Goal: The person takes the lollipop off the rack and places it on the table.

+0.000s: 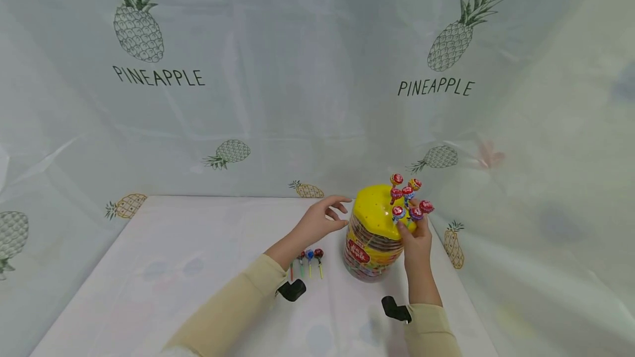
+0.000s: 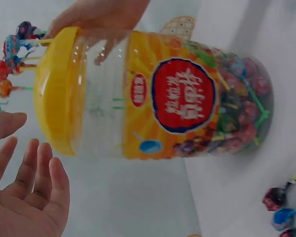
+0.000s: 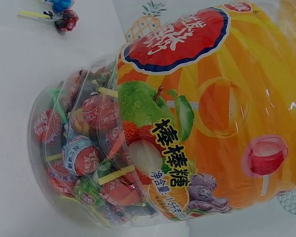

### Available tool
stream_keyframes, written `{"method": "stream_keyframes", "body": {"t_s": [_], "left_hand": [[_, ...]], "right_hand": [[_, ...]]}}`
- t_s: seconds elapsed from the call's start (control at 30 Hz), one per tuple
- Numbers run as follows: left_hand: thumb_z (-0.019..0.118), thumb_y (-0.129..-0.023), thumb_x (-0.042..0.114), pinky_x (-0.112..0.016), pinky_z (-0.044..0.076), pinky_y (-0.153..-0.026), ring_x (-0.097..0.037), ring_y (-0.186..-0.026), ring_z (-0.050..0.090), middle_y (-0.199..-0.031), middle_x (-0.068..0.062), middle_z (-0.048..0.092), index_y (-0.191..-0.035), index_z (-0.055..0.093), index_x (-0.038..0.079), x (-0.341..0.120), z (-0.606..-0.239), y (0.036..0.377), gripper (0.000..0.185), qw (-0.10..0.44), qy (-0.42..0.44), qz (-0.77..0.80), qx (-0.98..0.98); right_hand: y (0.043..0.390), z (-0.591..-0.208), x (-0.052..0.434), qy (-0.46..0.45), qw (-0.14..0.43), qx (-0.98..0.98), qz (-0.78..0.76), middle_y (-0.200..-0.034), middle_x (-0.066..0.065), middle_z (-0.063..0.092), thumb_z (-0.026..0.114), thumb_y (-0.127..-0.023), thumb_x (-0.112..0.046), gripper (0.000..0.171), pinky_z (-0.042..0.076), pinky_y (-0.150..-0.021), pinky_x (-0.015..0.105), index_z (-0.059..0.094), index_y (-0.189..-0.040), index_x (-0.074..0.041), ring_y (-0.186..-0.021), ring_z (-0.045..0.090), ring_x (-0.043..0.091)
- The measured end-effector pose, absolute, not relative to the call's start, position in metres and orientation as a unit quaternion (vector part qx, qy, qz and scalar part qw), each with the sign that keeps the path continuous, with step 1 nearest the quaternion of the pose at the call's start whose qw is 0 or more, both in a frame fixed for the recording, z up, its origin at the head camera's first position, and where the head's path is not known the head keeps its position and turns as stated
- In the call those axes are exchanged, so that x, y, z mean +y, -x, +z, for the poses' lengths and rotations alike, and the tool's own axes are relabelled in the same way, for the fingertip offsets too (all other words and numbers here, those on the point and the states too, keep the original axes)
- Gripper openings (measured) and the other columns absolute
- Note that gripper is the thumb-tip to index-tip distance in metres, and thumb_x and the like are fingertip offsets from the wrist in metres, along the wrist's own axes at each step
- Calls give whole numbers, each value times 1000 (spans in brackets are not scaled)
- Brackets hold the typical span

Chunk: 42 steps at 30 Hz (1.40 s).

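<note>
Yellow-lidded jar between two hands

Loose lollipops lie on the table just below the left wrist. Left hand is released, fingers spread, beside the jar without touching it. Jar stands between both hands, its lid carrying upright lollipops stuck in its top. Right hand is at the jar's right side, fingers up at the lid edge among the sticks; whether it pinches one I cannot tell.

Left hand spread open; right hand raised, fingers pinched.
</note>
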<state>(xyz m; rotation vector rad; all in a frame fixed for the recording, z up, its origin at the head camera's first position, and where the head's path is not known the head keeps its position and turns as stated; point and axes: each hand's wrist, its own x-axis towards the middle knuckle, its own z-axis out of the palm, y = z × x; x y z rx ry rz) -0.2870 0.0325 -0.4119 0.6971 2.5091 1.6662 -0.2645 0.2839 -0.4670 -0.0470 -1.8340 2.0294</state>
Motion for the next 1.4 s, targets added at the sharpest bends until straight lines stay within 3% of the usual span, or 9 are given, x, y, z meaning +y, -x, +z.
{"method": "stream_keyframes", "body": {"t_s": [0.33,0.53,0.8,1.4], "left_hand": [[72,-89,13,-29,53,-76,-14,-96,58,-118,3,62,-137,56,24,63,-372,309,52,32,-271,531,802],[68,-93,18,-30,52,-83,-13,-104,58,-125,3,61,-139,54,26,78,-358,315,49,29,-296,538,789],[61,-97,24,-34,49,-92,-12,-111,56,-131,4,59,-139,54,27,98,-352,314,42,39,-322,555,766],[63,-96,30,-28,47,-93,-8,-113,54,-130,11,57,-140,54,23,111,-350,313,45,57,-350,532,769]], "right_hand": [[268,-470,285,-19,222,-636,739,-148,1,42,59,-94,2,58,36,-104,22,44,-147,-17,-135,38,20],[267,-472,285,-18,223,-638,737,-147,0,44,60,-95,0,58,35,-105,22,43,-147,-18,-134,39,19],[268,-471,285,-12,220,-640,736,-147,-1,43,59,-95,0,58,35,-105,22,46,-146,-24,-135,39,19],[266,-469,284,-25,220,-629,745,-146,-1,44,61,-95,-3,57,36,-104,22,46,-146,-24,-134,40,19]]}}
